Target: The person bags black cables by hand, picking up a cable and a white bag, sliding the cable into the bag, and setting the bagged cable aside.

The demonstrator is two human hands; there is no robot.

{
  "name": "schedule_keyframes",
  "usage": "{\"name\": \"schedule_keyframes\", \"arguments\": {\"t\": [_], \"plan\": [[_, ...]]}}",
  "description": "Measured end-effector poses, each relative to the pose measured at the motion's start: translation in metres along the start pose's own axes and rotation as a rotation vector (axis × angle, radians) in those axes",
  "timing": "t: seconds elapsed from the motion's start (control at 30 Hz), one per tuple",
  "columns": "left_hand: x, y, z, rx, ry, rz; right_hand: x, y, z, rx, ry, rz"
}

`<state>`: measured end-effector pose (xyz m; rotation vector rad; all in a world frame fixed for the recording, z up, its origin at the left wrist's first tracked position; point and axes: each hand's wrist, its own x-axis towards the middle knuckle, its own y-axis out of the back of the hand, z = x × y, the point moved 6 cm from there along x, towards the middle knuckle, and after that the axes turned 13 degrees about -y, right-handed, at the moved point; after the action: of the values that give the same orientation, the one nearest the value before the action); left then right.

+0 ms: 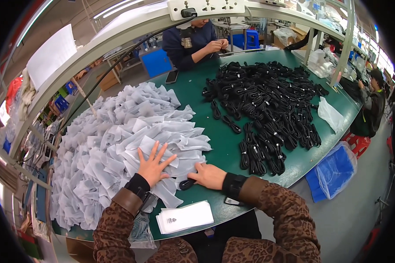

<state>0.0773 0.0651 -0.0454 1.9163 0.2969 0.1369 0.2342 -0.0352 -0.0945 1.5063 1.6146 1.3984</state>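
My left hand (pixel 152 167) lies with its fingers spread on a big heap of whitish, translucent bags (pixel 114 144). To its right, my right hand (pixel 209 176) is closed at the edge of the heap. Its fingertips meet a small black coiled cable (pixel 187 184), which sticks out beside the bags; its far end is hidden. The thumb also rests against a bag. Close in front of me, a stack of white printed paper slips (pixel 185 218) sits at the table's near edge.
Across the green table (pixel 226 201), a pile of bundled black cables (pixel 267 109) covers the right side. A phone (pixel 171 77) lies at the far edge, near a seated person (pixel 193 44). A metal frame with a power strip (pixel 206 8) spans overhead. A blue bin (pixel 331 171) stands right.
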Motion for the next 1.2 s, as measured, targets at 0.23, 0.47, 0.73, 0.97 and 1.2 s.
{"name": "schedule_keyframes", "arguments": {"t": [0.23, 0.47, 0.73, 0.97, 1.2], "plan": [[0.005, 0.018, -0.01, -0.173, 0.012, 0.0, 0.015, -0.003, 0.02, -0.006, -0.005, 0.042], [-0.141, 0.063, 0.035, -0.442, 0.288, 0.467, -0.057, 0.048, 0.022, 0.268, -0.287, 0.012], [-0.271, 0.014, 0.107, -0.501, 0.735, 0.533, -0.138, 0.075, 0.045, 0.462, -0.594, 0.07], [-0.272, -0.019, 0.111, -0.638, 0.814, 0.532, -0.139, 0.055, 0.03, 0.65, -0.712, 0.017], [-0.263, -0.024, 0.114, -0.332, 0.647, 0.49, -0.149, 0.046, 0.011, 0.525, -0.605, 0.05]]}}
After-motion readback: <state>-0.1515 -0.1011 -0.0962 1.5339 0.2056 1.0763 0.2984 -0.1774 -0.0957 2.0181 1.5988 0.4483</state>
